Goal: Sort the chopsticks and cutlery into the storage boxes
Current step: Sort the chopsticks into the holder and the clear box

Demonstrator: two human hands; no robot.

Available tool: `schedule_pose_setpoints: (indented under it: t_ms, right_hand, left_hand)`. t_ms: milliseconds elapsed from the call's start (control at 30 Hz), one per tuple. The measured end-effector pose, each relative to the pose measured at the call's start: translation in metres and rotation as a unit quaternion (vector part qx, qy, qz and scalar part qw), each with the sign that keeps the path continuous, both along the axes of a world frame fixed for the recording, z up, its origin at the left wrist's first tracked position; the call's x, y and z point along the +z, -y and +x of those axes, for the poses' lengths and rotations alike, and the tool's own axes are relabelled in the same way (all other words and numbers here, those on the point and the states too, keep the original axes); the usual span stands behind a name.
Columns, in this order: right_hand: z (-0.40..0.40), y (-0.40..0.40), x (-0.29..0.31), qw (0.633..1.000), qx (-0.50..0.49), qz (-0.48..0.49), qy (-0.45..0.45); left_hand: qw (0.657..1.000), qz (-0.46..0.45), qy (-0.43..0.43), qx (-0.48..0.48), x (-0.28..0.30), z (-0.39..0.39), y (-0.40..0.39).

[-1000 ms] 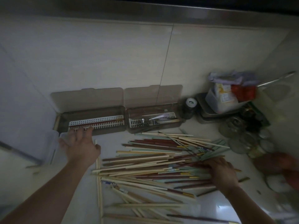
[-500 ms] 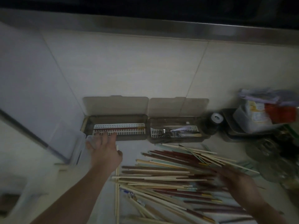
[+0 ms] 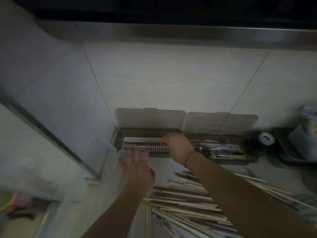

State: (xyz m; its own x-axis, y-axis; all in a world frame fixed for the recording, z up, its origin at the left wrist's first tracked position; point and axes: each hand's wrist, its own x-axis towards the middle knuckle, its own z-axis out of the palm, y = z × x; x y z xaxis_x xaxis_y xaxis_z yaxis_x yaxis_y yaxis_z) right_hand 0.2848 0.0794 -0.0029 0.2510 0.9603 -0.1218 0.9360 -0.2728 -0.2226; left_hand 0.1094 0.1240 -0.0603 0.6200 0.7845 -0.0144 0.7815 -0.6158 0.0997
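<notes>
Two grey storage boxes stand open against the wall tiles. The left box (image 3: 118,134) holds a white slotted tray with red chopsticks (image 3: 142,144) lying along it. My right hand (image 3: 177,148) is over that box's right end, its fingertips pinching the ends of the red chopsticks. My left hand (image 3: 135,166) lies flat with spread fingers at the box's front edge, touching the tray. The right box (image 3: 248,160) contains metal cutlery (image 3: 221,150). A loose pile of mixed chopsticks (image 3: 185,201) covers the counter under my right forearm.
A black jar with a white lid (image 3: 263,140) stands right of the boxes, beside a clear tub (image 3: 301,143) on a metal tray. A clear plastic lid or bin (image 3: 109,162) sits left of my left hand. The image is dim and blurred.
My right hand left the chopstick pile and reached forward into the left box with red chopsticks. My left hand stayed at the box's front edge. The camera swung left.
</notes>
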Motion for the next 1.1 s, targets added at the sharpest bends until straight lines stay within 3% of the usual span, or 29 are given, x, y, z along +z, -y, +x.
schedule_pose_setpoints:
  t_ms: [133,333,400,467,567,667,900,1000,1100]
  right_hand:
    - [-0.009,-0.027,-0.020,0.997,0.037,-0.056,-0.043]
    - [-0.009,-0.027,-0.036,0.992,0.006,-0.038,-0.120]
    - [-0.008,-0.018,-0.033,0.989,-0.010,0.020,-0.145]
    - [-0.004,0.002,-0.029,0.977,-0.034,0.139,-0.160]
    - [0.009,0.058,-0.025,0.942,-0.069,0.304,-0.122]
    - [0.029,0.136,-0.027,0.921,-0.151,0.351,-0.074]
    - [0.037,0.348,-0.063,0.839,-0.460,0.279,0.077]
    - [0.027,0.392,-0.076,0.846,-0.488,0.191,0.097]
    - [0.015,0.402,-0.075,0.877,-0.447,0.147,0.099]
  left_hand:
    - [1.000,-0.006,0.003,-0.003,0.001,0.001,0.000]
    - [1.000,-0.018,0.001,-0.003,0.006,0.003,0.002]
    - [1.000,-0.014,0.004,-0.005,0.007,0.002,0.004]
    - [1.000,-0.007,0.014,-0.004,0.007,0.001,0.004]
    - [1.000,-0.012,0.018,-0.005,0.007,0.003,0.003]
    - [1.000,-0.015,0.011,-0.007,0.007,0.004,0.003]
    - [1.000,-0.014,0.011,0.006,-0.006,0.007,0.002]
    - [1.000,0.001,0.005,0.010,-0.010,0.007,0.000]
    - [1.000,0.010,0.007,0.013,-0.010,0.007,0.000]
